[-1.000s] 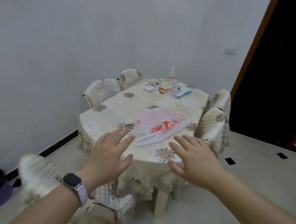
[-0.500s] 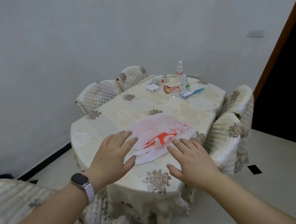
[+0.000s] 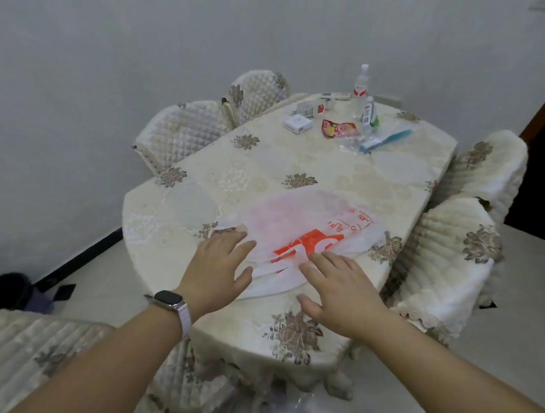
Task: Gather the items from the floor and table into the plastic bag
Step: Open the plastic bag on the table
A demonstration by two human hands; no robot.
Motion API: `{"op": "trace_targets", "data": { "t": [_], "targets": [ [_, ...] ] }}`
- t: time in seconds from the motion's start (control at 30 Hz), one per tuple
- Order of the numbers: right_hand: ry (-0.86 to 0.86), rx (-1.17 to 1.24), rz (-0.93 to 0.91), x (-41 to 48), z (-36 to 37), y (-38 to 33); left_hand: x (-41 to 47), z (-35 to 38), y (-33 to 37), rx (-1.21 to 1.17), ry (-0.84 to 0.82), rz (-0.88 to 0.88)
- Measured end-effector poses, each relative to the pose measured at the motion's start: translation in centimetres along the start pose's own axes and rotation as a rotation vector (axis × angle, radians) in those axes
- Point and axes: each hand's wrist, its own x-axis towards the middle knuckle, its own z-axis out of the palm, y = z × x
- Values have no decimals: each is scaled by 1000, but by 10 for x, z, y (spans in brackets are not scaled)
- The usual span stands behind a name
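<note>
- The left hand is flat, with straight fingers, and holds nothing. Its fingertips are over the near left edge of the thin white plastic bag with orange-red print.
- The right hand is flat too, with fingers spread, and grips nothing. It is over the bag's near end, where the handle loops lie.
- It is hard to tell if the hands touch the bag or just float above it.
- The bag lies flat on the near part of the oval table with a cream flowered cloth. Its long side runs from the near end, between the two hands, away to the far right.
- Both hands look about equally near the bag, so either one could likely pinch a handle.
- The small things to gather, like the clear plastic bottle and the red snack packet, sit well apart from the bag at the far end of the table.
</note>
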Motion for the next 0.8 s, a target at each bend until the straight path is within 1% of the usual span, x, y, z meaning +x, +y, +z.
{"op": "trace_targets", "data": {
  "t": [0.2,0.33,0.43,0.57,0.7,0.73,0.8],
  "targets": [
    [-34,6,60,42,36,8,45,56,-47,-63,-106,-19],
    [-145,24,83,74,68,10,67,95,-78,-132,-224,-49],
    [-199,37,123,92,88,10,80,122,-97,-159,-280,-49],
    [-291,42,153,103,111,13,90,147,-103,-174,-406,-20],
    [-338,39,192,111,125,24,100,169,-103,-151,-491,12],
    [-346,40,197,113,129,28,103,174,-103,-141,-493,17],
    [-362,48,211,117,135,35,107,180,-102,-127,-434,34]
  ]
}}
